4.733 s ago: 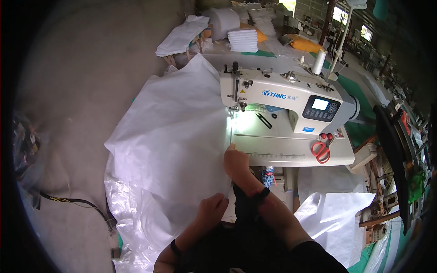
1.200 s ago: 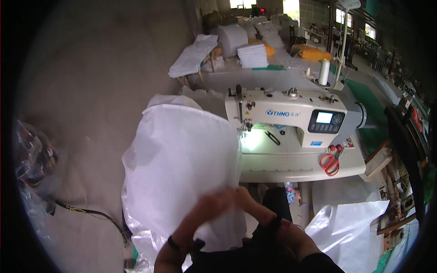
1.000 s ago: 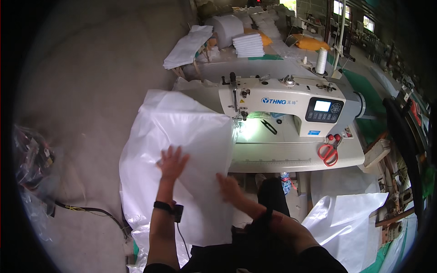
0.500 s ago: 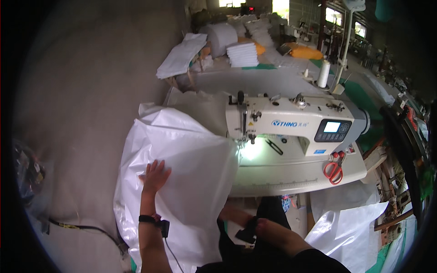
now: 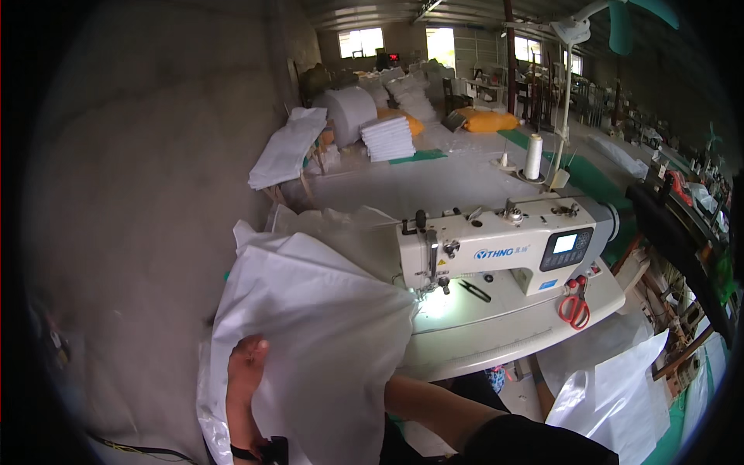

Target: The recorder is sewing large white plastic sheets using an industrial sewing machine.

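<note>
A large glossy white plastic sheet [image 5: 325,310] hangs in folds over the left end of the sewing table [image 5: 442,349]. Its right edge runs up to the needle area of a white sewing machine [image 5: 496,240], where a lamp glows. On the sheet's left part lies my left hand [image 5: 248,356], fingers curled in and closed on the material. My right forearm comes in from the lower right and passes behind the sheet's lower edge, which hides that hand. Black thread snips [image 5: 474,291] and red-handled scissors [image 5: 574,310] rest on the table right of the needle.
A white thread cone [image 5: 533,157] stands behind the machine. Farther back are a stack of folded white sheets [image 5: 387,139], a large white roll [image 5: 349,115] and a yellow sack [image 5: 488,120]. More white sheeting [image 5: 612,395] hangs at the lower right. A wall [image 5: 155,194] fills the left.
The view has tilted up. My left hand has gone from spread flat on the sheet to curled. My right hand, earlier a blur below the table edge, has moved behind the sheet.
</note>
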Action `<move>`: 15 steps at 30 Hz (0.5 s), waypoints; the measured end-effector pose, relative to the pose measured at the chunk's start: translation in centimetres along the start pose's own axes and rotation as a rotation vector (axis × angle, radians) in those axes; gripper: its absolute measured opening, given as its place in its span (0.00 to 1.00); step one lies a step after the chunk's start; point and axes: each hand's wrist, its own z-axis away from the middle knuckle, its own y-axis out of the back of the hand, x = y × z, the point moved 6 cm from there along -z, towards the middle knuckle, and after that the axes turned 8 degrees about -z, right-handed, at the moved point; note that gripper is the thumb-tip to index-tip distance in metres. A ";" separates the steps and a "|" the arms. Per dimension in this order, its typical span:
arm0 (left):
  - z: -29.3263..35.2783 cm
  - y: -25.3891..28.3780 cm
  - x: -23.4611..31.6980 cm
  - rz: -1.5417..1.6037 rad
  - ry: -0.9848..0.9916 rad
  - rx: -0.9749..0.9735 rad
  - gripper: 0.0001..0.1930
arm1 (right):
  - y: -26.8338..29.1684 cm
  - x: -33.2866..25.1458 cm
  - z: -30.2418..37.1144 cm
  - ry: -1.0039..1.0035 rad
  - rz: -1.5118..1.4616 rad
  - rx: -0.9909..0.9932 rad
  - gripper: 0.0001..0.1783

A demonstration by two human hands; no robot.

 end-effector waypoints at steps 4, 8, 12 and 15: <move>-0.4 -2.2 -1.5 -0.183 -0.033 -0.070 0.25 | -0.5 1.1 0.5 -0.047 0.026 -0.030 0.28; -2.0 -4.8 -6.8 -0.386 0.121 -0.292 0.31 | -0.2 -4.1 4.9 0.086 -0.447 -0.217 0.29; -2.8 -6.1 -9.1 -0.505 0.054 -0.405 0.29 | -3.7 -11.7 18.0 0.164 -0.916 -0.981 0.30; -2.5 -6.1 -9.0 -0.510 0.055 -0.405 0.29 | -5.0 -12.1 23.1 0.099 -0.875 -1.175 0.31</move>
